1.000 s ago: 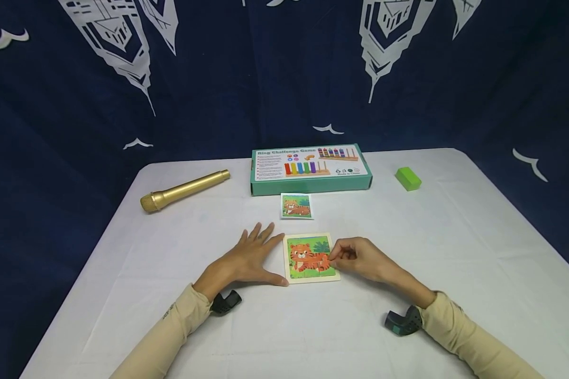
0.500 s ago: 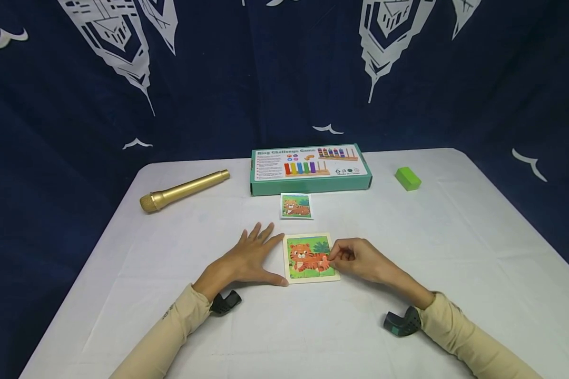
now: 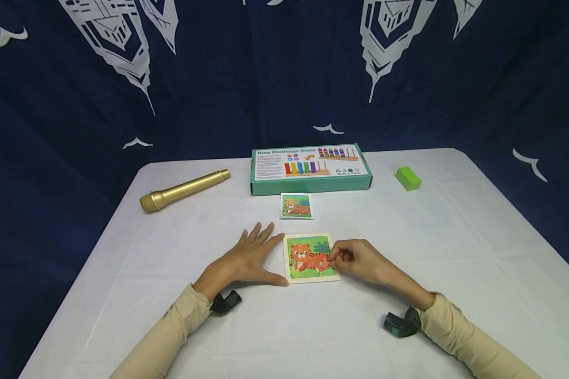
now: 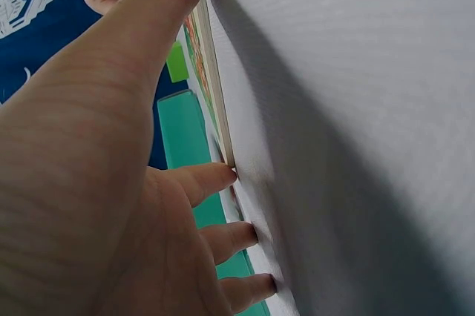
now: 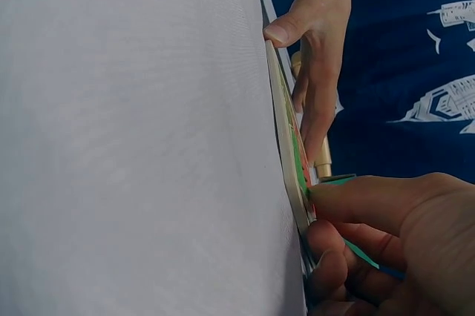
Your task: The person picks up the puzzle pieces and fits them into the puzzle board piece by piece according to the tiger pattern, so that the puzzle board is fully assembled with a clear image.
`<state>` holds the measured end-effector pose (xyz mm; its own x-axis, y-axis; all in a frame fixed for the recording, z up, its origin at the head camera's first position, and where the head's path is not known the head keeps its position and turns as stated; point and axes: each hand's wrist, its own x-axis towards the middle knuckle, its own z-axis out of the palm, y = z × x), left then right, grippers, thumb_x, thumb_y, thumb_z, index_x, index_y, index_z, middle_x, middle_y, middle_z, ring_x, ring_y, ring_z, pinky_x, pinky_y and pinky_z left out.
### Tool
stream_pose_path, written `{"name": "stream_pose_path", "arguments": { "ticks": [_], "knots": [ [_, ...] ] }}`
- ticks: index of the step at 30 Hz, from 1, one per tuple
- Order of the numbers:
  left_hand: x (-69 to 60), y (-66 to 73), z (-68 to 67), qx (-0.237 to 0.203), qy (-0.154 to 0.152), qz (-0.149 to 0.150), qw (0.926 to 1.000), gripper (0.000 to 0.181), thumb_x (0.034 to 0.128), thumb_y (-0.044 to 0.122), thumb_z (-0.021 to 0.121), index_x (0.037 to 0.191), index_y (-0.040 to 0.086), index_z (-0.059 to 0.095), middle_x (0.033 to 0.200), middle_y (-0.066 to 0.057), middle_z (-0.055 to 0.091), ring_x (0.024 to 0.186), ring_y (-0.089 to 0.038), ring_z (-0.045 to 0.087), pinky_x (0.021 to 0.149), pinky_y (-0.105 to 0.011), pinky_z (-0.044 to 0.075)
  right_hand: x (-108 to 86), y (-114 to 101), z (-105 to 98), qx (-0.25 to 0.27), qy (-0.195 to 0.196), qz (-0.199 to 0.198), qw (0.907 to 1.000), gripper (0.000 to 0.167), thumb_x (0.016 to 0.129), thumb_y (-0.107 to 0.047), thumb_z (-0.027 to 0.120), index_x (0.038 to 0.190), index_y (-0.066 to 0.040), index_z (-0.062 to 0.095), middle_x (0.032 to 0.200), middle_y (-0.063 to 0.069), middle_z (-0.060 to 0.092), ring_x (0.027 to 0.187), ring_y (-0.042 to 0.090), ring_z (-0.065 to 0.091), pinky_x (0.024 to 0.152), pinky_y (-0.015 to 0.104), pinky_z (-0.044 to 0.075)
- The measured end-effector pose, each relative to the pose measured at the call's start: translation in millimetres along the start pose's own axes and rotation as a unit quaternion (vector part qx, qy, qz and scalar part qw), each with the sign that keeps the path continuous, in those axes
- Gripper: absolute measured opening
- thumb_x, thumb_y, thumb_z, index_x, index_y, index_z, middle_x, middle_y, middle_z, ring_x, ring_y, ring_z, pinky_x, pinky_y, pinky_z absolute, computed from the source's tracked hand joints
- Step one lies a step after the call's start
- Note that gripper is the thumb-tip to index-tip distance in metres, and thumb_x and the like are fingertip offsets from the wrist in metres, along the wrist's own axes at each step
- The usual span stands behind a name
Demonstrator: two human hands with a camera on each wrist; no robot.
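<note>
In the head view a square wooden jigsaw puzzle [image 3: 308, 280] with an orange tiger on green lies face up in its pale frame. My left hand [image 3: 248, 261] is spread beside it, thumb at its near left corner and index finger at its far left corner. At the right edge, the thumb and curled fingers of my right hand [image 3: 360, 258] pinch a puzzle piece [image 3: 323, 265] showing the tiger's hind part. The right wrist view has the thumb on the picture side and the other fingers bent by the frame; part of the piece's edge is hidden.
A small matching tiger card [image 3: 296, 206] lies beyond the puzzle. Behind it is a green Ring Challenge Game box [image 3: 311, 169]. A gold microphone [image 3: 185, 191] lies at the far left, a bright green block [image 3: 408, 179] at the far right. White cloth covers the table [image 3: 284, 337].
The hind-part piece shifts slightly under my right fingers, its surface lighter half a second ago than now. My left hand stays where it was.
</note>
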<state>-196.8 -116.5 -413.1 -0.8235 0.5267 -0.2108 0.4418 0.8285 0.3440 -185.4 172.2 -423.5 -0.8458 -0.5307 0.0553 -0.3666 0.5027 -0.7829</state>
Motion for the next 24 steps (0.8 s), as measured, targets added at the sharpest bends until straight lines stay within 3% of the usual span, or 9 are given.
{"name": "stream_pose_path", "arguments": {
  "ticks": [24],
  "knots": [
    [-0.1,1.1,-0.8,0.000,0.002,-0.001,1.0000,0.110,0.0664,0.071,0.071,0.153,0.019,0.026,0.161,-0.011,0.007,0.147,-0.036,-0.002,0.115,-0.059,0.003,0.1,-0.9,0.7,-0.006,-0.008,0.004,0.9999,0.013,0.083,0.003,0.065,0.085,-0.010,0.067,0.070,-0.004,0.054,0.063,0.006,0.046,0.054,0.017,0.038]
  ]
}}
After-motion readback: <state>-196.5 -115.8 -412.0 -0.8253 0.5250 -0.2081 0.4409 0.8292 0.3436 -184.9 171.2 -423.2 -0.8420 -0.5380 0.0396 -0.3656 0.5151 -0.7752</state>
